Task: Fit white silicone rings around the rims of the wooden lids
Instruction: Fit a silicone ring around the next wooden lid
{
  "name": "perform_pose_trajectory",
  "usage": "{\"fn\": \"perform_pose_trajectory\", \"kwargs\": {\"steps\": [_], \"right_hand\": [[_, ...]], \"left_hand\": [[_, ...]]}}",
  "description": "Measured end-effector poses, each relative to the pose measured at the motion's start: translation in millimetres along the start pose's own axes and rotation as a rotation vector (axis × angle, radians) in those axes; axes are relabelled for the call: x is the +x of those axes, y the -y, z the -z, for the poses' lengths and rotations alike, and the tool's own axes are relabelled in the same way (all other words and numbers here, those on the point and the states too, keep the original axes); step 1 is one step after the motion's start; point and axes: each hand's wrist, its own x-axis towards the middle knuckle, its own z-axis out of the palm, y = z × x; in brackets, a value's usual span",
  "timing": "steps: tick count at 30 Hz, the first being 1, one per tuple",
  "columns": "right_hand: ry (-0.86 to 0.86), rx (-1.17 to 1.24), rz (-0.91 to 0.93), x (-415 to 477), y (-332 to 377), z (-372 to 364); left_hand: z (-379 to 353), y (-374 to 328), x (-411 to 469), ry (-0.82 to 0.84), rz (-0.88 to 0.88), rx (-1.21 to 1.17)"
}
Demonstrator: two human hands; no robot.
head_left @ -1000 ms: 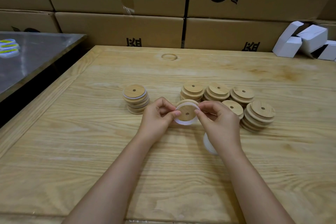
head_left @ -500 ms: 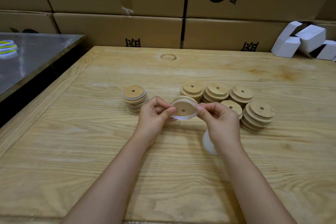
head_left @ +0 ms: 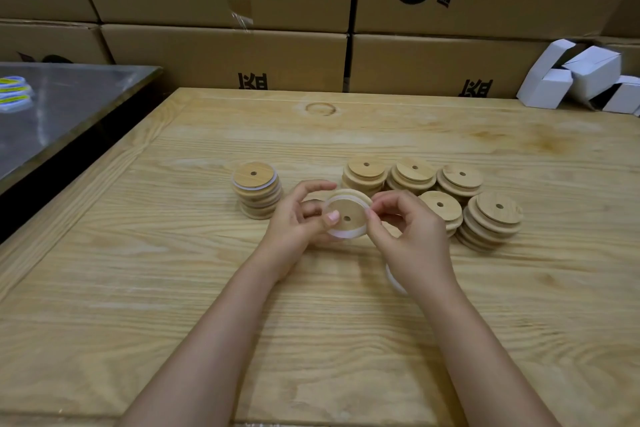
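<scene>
Both hands hold one round wooden lid (head_left: pixel 349 215) with a centre hole, tilted toward me above the table. A white silicone ring (head_left: pixel 346 233) wraps its rim, showing along the lower edge. My left hand (head_left: pixel 298 222) grips the lid's left side, thumb on its face. My right hand (head_left: pixel 410 236) pinches the right edge. A stack of lids with white rings (head_left: pixel 257 194) stands to the left. Several stacks of plain lids (head_left: pixel 415 177) stand behind and to the right. More white rings (head_left: pixel 393 279) lie partly hidden under my right wrist.
The wooden table (head_left: pixel 173 288) has a raised border at left and back. Cardboard boxes (head_left: pixel 225 55) wall the back. Small white cartons (head_left: pixel 581 80) lie at the back right. A metal table (head_left: pixel 62 107) with tape rolls (head_left: pixel 14 92) stands at left, across a dark gap.
The lid has tipped and turned slightly in my fingers, and the ring sits further onto its rim. My hands stay in about the same place.
</scene>
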Motion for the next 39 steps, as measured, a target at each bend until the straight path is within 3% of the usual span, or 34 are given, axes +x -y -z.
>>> {"fn": "perform_pose_trajectory", "kwargs": {"steps": [3,6,13,20,27,39], "right_hand": [[0.056,-0.145,0.123,-3,0,-3],[0.09,-0.211,0.132,-4,-1,-3],[0.055,-0.319,0.15,-5,-2,-6],[-0.028,-0.04,-0.07,-2,0,-6],[0.033,0.125,-0.145,1,-2,-4],[0.114,0.053,-0.094,-1,2,-4]], "left_hand": [[-4,2,-2,0.065,-0.041,0.18],[-7,1,-2,0.044,-0.1,0.267],[-7,1,0,-0.053,-0.068,0.082],[-12,-1,-1,-0.065,-0.083,0.048],[-9,2,1,-0.066,-0.048,-0.065],[0,4,4,-0.077,-0.068,-0.158]]}}
